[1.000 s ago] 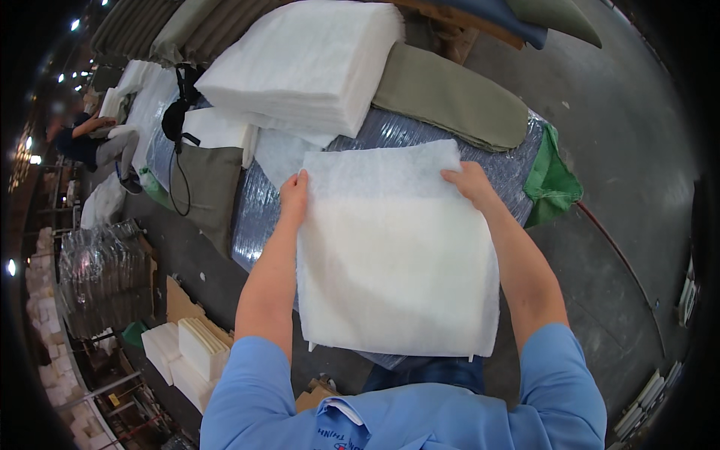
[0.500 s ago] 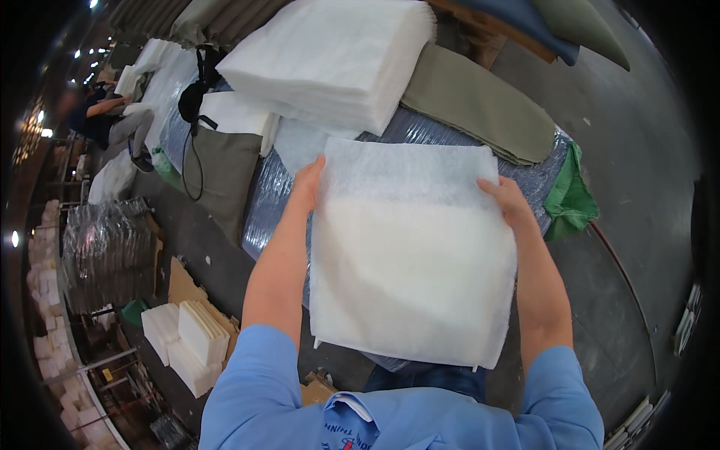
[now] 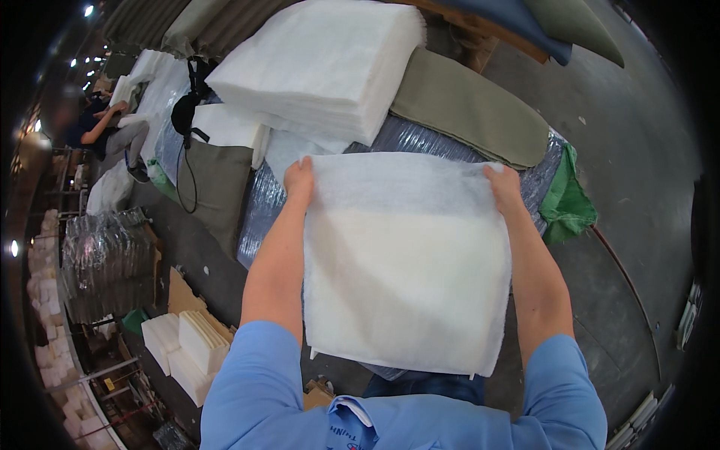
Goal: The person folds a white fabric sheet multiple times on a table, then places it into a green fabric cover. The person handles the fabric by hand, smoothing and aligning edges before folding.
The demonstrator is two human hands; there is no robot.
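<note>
A thin white fabric cover (image 3: 397, 180) hangs in front of me, spread between both hands. A cream pad (image 3: 405, 277) shows through its lower part; the upper band of the cover looks slack and see-through. My left hand (image 3: 299, 180) is closed on the cover's upper left corner. At the upper right corner my right hand (image 3: 504, 187) pinches the cover's edge. Just beyond stands a thick stack of white padding sheets (image 3: 315, 67), with an olive fabric piece (image 3: 472, 109) lying to its right.
Under the stack is a plastic-wrapped platform (image 3: 259, 217). An olive cloth (image 3: 217, 180) and a black cap-like item (image 3: 186, 112) hang at its left. Green wrapping (image 3: 570, 199) sticks out at the right. White foam blocks (image 3: 187, 341) lie on the floor; a co-worker (image 3: 109, 131) sits far left.
My right hand has shifted up to the cover's top right corner. The cover's top edge now stretches straighter between my hands, and the whole piece sits slightly lower and further left in view.
</note>
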